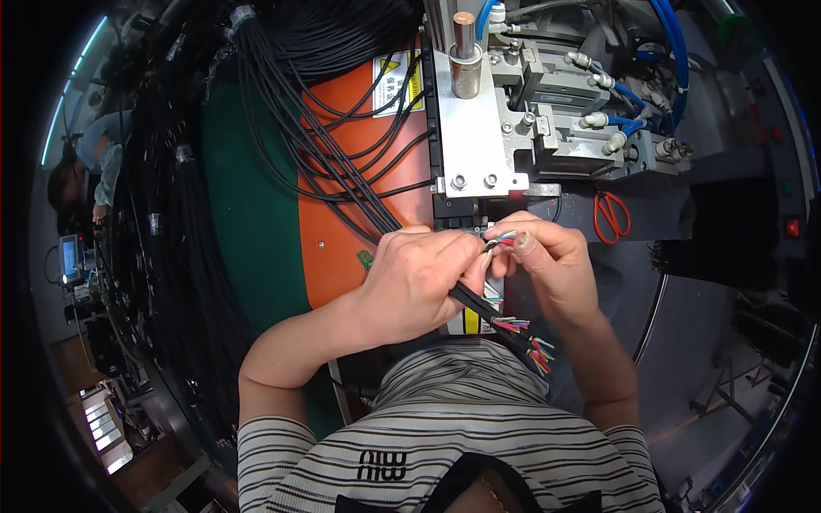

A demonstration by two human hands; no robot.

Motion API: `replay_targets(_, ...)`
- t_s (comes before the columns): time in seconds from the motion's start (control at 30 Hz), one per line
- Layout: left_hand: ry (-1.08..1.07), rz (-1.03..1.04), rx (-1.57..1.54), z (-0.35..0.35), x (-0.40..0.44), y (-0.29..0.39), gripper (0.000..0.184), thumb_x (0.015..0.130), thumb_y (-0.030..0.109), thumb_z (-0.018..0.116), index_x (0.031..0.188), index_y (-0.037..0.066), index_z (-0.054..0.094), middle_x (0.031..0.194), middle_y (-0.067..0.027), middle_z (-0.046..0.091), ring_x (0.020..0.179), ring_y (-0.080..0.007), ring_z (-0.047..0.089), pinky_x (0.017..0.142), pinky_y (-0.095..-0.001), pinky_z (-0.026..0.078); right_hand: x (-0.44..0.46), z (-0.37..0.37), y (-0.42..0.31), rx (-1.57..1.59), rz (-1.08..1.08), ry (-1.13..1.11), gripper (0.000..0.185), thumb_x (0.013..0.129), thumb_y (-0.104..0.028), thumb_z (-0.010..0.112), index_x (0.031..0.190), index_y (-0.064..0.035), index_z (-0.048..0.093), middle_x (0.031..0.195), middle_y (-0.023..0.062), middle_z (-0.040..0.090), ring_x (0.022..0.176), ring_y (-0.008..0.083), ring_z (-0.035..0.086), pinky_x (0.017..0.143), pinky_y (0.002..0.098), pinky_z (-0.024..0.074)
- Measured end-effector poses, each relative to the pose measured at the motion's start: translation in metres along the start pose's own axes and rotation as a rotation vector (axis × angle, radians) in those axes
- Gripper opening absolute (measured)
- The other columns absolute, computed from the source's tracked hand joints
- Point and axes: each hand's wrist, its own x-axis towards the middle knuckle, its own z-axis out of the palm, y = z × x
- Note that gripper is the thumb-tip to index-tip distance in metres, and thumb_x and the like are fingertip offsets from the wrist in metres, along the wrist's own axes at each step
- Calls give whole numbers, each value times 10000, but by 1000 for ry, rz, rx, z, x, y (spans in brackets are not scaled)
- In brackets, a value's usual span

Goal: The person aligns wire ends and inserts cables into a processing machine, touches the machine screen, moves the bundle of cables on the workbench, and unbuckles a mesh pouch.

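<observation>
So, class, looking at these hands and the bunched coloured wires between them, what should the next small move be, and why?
Probably the right hand should gently spread the coloured wires: they lie close together at its fingertips, while the left hand holds the black cables, which should keep things steady.

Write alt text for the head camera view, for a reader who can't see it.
A person's left hand holds black cables while the right hand touches coloured wires at one cable's exposed end. More black cables cross an orange surface beside a metal machine with blue tubes; red-handled scissors lie to the right.
</observation>
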Motion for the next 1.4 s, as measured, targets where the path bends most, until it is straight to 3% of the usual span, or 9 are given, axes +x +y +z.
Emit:
replay_targets(0.13,-19,-52,-178,-1,0,-6,103,858,49,624,779,30,560,624,-82,557,526,-257,556,498,-341,420,2,-2,-10,3,109,-49,166,941,-46,586,1038,55,676,969,120,632,707,117,606,611,231,481)
replay_targets(0.43,-301,-152,-355,-19,7,-13,113,863,92,625,783,39,565,634,-110,576,559,-316,575,494,-389,423,4,-7,-5,-127,7,-70,137,899,2,635,1020,41,686,972,89,654,644,57,592,529,178,439)
replay_targets(0.53,-304,-178,-206,-13,0,-13,39,849,53,631,851,24,604,620,-73,539,518,-254,547,522,-335,446,5,-1,-12,-770,-270,-10,66,859,-40,663,881,21,666,871,73,630,556,103,590,479,236,439)
replay_targets(0.57,-304,-178,-207,-10,-1,-10,39,849,53,631,851,24,604,620,-73,539,518,-254,547,522,-335,446,6,1,-14,-770,-270,-11,66,859,-40,663,881,21,666,871,73,630,556,103,590,479,236,439)
replay_targets(0.67,-42,-47,129,-2,-4,4,215,765,38,678,974,5,635,711,-81,564,579,-251,578,543,-341,471,4,9,-19,-1373,-465,46,111,826,-98,668,785,-15,606,777,77,562,520,209,583,467,321,449)
replay_targets(0.8,-10,81,249,2,-7,-3,444,665,13,693,1103,-22,625,856,-99,586,682,-252,605,571,-353,491,8,9,-15,-1451,-430,84,100,834,-116,636,780,-47,587,752,88,517,533,296,562,487,384,456)
replay_targets(0.93,-73,54,232,2,-6,-4,525,613,-11,679,1133,-42,611,939,-115,580,753,-261,605,594,-360,501,7,6,-11,-1389,-402,78,67,806,-23,660,833,-14,599,801,98,588,591,282,591,517,361,457)
replay_targets(1.23,-90,20,129,-2,-6,-8,520,612,-41,661,1130,-46,612,903,-111,570,737,-264,595,601,-351,497,4,3,-4,-1317,-423,89,67,812,-5,652,850,-3,597,817,105,592,606,291,596,530,367,464)
replay_targets(1.4,-87,78,207,-2,-7,-10,422,715,32,611,1130,-40,619,871,-88,538,722,-227,568,601,-333,482,5,4,-4,-1350,-444,90,73,809,-4,648,865,-2,602,819,101,592,608,292,600,529,364,469)
